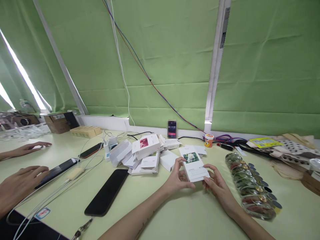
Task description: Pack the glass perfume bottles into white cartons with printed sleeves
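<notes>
Between my hands is a white cardboard box [193,166] with a picture of a white flower on its face. My left hand [178,178] grips its left side, thumb at the lower edge. On the lower right corner, near the end flap, my right hand [216,183] pinches the box with thumb and fingers. Beyond and to the left lies a loose pile of white boxes [146,153], some flattened, one showing a red flower picture. Right of my right hand is a row of clear round packs [250,186] with green and red contents.
A black phone [107,193] lies left of my forearm. Another person's hands [25,178] rest at the left by a second phone [58,171] and white cables. An orange tub [209,140], a propped phone [172,129] and cables line the wall. Spotted cloth [296,150] lies far right.
</notes>
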The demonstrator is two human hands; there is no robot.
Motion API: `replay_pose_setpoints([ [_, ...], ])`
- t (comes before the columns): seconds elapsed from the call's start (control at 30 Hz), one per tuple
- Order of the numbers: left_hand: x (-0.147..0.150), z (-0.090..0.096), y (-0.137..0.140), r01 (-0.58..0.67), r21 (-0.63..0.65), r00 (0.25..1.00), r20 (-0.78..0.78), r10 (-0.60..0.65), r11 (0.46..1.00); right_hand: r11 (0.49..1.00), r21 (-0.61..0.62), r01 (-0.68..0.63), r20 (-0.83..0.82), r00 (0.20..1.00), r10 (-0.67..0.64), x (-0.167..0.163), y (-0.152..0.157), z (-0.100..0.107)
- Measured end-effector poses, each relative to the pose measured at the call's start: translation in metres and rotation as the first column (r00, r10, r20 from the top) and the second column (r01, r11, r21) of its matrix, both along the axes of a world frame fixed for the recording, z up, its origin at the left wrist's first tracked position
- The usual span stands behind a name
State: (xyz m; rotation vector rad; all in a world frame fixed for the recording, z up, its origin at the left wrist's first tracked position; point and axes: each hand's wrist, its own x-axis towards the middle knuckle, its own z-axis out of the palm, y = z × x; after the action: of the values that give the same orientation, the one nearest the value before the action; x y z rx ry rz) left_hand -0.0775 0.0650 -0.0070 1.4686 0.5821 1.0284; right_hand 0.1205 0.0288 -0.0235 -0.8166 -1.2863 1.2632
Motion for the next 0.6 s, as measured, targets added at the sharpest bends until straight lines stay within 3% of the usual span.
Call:
replay_pose_setpoints([
  [0.6, -0.0074, 0.0093, 0.0025, 0.171, -0.070, 0.979, 0.128, -0.161, 0.983, 0.994, 0.051, -0.093, -0.029, 0.995, 0.094, 0.0027, -0.0021, -0.0006],
])
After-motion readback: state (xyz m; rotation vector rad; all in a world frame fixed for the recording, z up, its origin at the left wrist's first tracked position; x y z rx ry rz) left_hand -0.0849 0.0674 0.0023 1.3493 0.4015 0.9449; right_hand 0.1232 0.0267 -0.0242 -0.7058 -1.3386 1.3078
